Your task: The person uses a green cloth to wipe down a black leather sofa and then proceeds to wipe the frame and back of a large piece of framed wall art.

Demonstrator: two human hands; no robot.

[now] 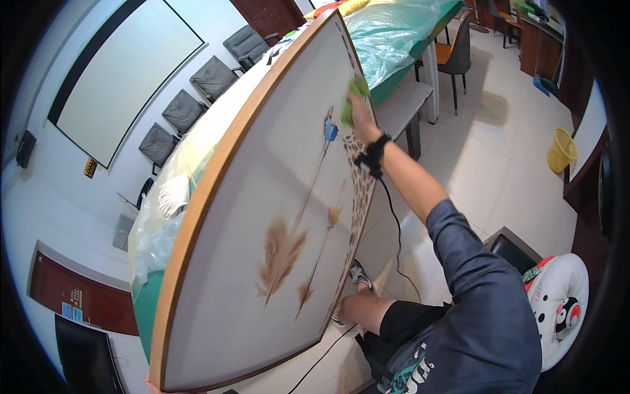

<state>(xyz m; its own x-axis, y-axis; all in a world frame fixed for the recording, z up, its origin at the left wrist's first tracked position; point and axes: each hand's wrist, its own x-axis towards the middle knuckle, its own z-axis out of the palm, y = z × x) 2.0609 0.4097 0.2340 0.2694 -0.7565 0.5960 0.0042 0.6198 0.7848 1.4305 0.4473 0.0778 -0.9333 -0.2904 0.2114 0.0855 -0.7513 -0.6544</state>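
A large framed picture (216, 315) stands tilted before me, with a wooden frame edge (216, 182). Its pale surface bears brown feathery plumes on thin stems, small blue and orange shapes, and a spotted, giraffe-like pattern along the right side. My right hand (363, 118) presses a green cloth (359, 87) against the picture's upper right part. On that wrist sits a black strap with a small device (372, 156), and a black cable runs down from it. My left hand (152, 386) grips the frame's lower left corner; only a little of it shows at the bottom edge.
Behind the picture, a long green table (445, 22) carries clear plastic sheeting (389, 37). A grey bench (401, 106) and an orange-and-grey chair (455, 49) stand beside it. A yellow basket (561, 150) and a round white cushion (566, 295) are to the right. The cable (325, 357) crosses the floor.
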